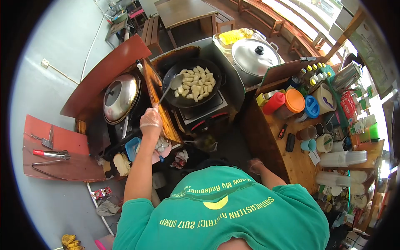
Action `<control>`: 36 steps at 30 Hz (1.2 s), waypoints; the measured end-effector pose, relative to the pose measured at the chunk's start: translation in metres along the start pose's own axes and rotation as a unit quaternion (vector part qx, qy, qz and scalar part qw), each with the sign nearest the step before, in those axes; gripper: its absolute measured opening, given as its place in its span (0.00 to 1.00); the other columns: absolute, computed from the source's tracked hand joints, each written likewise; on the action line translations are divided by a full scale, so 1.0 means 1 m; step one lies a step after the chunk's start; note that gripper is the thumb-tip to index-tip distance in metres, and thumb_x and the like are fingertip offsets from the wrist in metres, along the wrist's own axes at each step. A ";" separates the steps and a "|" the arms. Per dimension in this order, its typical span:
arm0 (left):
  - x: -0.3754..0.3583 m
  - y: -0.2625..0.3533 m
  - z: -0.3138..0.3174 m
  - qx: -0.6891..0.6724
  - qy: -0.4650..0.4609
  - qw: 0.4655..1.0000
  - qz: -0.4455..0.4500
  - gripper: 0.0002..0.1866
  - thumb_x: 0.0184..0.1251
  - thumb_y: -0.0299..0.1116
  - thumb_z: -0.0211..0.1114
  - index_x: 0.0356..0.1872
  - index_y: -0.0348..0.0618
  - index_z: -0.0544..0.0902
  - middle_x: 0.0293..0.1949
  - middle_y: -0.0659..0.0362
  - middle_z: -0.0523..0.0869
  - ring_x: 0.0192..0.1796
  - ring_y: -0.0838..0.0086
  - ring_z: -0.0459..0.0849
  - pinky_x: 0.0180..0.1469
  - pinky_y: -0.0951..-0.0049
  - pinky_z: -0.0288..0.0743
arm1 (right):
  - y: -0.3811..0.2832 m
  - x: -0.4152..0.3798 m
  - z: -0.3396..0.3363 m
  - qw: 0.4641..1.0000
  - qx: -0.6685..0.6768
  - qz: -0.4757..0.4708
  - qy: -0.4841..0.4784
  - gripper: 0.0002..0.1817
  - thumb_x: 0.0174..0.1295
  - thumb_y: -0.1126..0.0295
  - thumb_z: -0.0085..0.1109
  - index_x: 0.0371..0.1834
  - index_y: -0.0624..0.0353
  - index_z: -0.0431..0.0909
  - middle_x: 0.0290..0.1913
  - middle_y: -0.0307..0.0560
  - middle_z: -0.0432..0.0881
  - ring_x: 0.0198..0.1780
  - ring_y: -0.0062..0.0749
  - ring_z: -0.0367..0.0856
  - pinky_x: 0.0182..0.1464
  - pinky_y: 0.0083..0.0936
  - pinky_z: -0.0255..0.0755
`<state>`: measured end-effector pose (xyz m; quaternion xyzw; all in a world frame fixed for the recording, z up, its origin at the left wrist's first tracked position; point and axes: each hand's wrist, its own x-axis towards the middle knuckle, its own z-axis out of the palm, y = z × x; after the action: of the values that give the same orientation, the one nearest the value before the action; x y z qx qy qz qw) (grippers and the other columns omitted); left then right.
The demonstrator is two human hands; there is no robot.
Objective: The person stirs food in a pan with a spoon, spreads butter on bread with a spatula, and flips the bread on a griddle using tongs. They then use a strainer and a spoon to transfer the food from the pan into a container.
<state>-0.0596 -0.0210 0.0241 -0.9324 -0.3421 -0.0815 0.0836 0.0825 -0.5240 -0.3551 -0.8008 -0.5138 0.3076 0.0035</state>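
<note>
Overhead, the gloved left hand (pixel 151 121) grips a ladle (pixel 166 91) by its handle end; its long axis slants up-right, bowl resting in the black wok (pixel 189 100) among pale frying pieces (pixel 196 85). Right hand (pixel 255 165) hangs low, probably gloved, grip unclear.

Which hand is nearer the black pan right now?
Left. The left hand, gloved, holds the ladle whose bowl reaches into the pan. The right hand hangs low by the wooden counter, well away from the pan.
</note>
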 end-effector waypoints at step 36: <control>-0.271 -0.338 0.118 -0.095 0.018 0.911 -0.400 0.11 0.60 0.38 0.62 0.37 0.45 0.87 0.37 0.48 0.87 0.39 0.51 0.86 0.46 0.55 0.80 | -0.256 0.182 -0.077 0.948 0.257 -0.182 -0.043 0.09 0.64 0.66 0.57 0.38 0.62 0.78 0.29 0.44 0.80 0.24 0.24 0.76 0.23 0.23 0.70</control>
<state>-0.4723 0.0890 -0.1132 -0.7192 -0.6757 -0.1573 -0.0392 -0.0378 -0.2293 -0.2990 -0.6513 -0.5542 0.4579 0.2430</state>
